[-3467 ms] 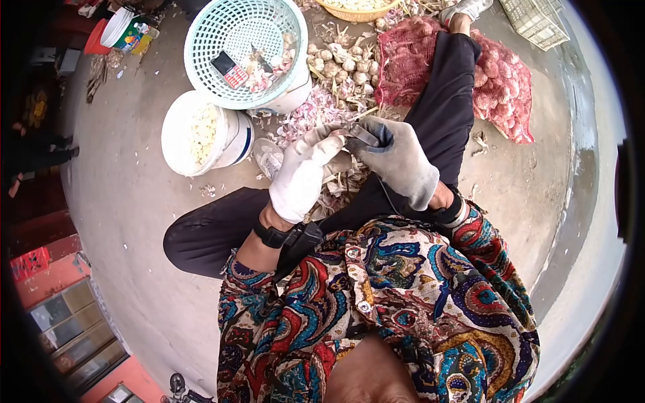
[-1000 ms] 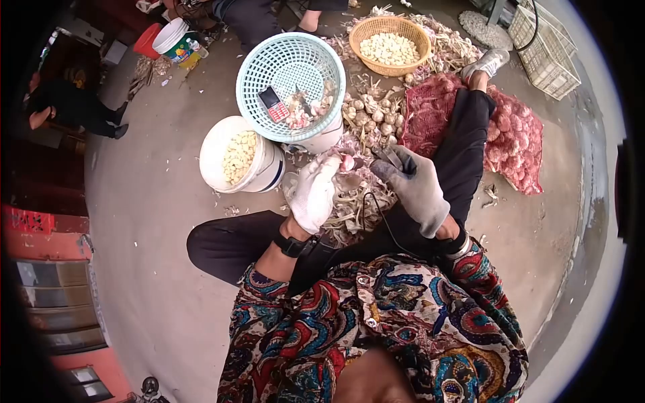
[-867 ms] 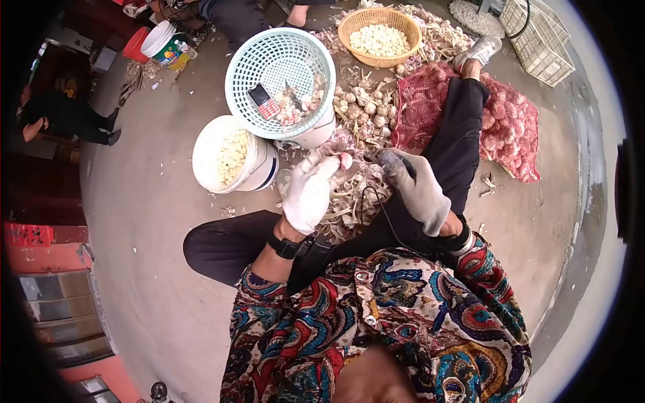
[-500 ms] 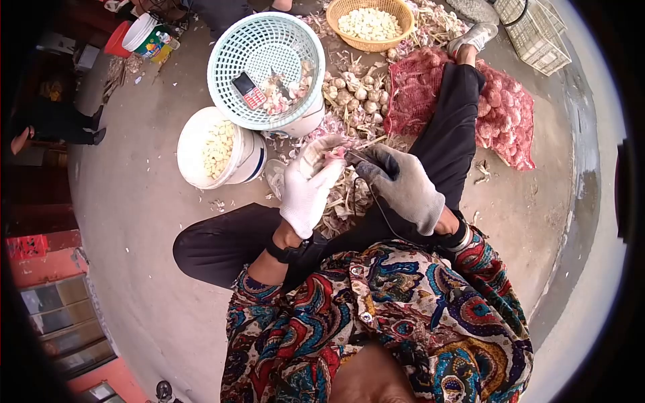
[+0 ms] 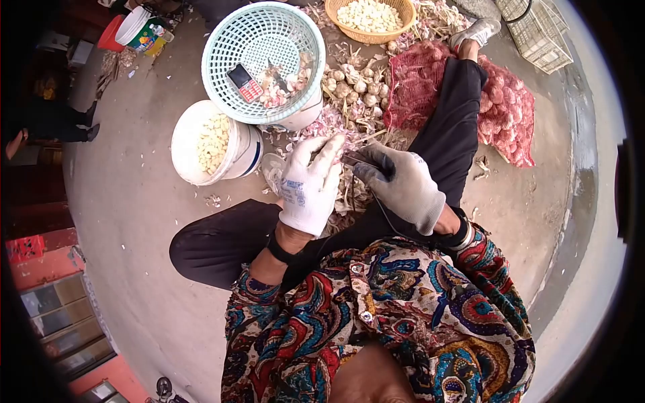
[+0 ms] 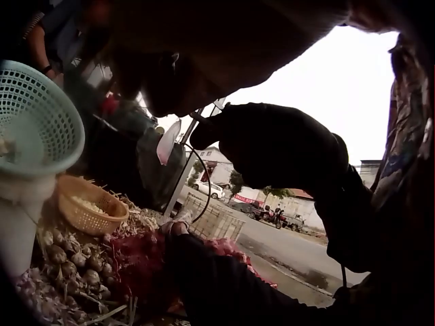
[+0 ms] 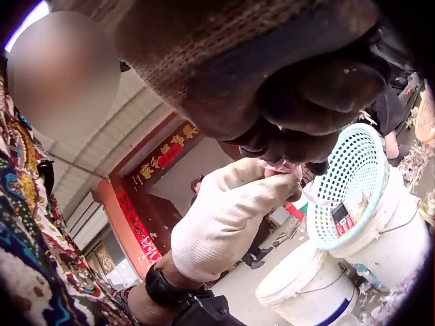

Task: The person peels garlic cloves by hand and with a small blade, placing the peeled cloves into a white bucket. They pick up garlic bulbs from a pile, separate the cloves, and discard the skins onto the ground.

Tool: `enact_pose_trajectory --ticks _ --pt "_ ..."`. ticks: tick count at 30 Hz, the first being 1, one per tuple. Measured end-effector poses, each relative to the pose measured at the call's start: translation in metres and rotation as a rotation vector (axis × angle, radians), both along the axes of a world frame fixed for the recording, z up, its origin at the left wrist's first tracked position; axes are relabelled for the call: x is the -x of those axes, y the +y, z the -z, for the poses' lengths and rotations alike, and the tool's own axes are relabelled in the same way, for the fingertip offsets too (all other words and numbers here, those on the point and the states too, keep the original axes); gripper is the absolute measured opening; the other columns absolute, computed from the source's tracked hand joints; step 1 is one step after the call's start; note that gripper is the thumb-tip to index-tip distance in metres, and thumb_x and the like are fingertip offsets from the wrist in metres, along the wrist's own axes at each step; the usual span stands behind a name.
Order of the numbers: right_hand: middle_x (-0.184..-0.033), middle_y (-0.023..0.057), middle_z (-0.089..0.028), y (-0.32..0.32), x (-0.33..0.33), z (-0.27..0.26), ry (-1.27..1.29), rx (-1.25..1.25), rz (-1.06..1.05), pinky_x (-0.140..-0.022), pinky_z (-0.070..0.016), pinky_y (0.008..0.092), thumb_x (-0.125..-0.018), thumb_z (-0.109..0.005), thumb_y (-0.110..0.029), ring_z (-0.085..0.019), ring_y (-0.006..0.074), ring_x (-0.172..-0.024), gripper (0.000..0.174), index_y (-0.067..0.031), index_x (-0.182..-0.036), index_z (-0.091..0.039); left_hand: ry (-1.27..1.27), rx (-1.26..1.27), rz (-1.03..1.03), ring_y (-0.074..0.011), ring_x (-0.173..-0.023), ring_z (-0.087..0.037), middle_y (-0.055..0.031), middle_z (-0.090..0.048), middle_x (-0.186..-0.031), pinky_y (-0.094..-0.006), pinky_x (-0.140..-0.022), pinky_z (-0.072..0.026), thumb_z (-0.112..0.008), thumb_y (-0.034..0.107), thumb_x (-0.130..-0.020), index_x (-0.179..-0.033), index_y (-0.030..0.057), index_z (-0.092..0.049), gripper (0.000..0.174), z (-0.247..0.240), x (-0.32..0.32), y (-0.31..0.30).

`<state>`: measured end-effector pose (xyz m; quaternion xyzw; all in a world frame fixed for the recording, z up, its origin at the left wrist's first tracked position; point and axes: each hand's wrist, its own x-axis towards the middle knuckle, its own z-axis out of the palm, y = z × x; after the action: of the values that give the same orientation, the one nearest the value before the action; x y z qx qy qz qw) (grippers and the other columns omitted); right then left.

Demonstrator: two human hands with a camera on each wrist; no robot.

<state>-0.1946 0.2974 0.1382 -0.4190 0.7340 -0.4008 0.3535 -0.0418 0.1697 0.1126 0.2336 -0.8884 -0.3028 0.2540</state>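
My gloved left hand pinches a pinkish garlic clove at its fingertips; the clove shows in the right wrist view. A pale pink piece of garlic stands out against the dark hands in the left wrist view. My gloved right hand, darkened at the fingers, grips a small knife, its thin blade pointing toward the left fingertips. Both hands meet above a heap of garlic skins between the legs. Most of the knife is hidden by the right hand.
A white bucket of peeled cloves stands left, beside a light-blue basket holding a phone and scraps. Whole garlic bulbs, a red mesh sack, a tan basket and a crate lie beyond.
The hands were apart about a second ago, the clove showing in the left one; they have since come together. The left hand has turned its printed back upward. The head view has shifted.
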Motion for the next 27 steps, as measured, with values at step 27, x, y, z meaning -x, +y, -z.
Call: enact_pose_trajectory --ticks 27 --pt "-0.088 0.0183 -0.07 0.002 0.015 -0.018 0.311 -0.042 -0.143 -0.071 -0.0551 0.0407 -0.093 -0.069 -0.017 -0.07 0.034 -0.078 0.023 -0.0062 -0.113 -0.072 -0.046 -0.049 0.112 -0.0236 -0.104 -0.065 -0.0107 -0.064 -0.116 -0.0322 -0.092 -0.0512 -0.063 -0.001 -0.089 -0.123 0.0074 -0.072 0.036 -0.007 -0.003 -0.011"
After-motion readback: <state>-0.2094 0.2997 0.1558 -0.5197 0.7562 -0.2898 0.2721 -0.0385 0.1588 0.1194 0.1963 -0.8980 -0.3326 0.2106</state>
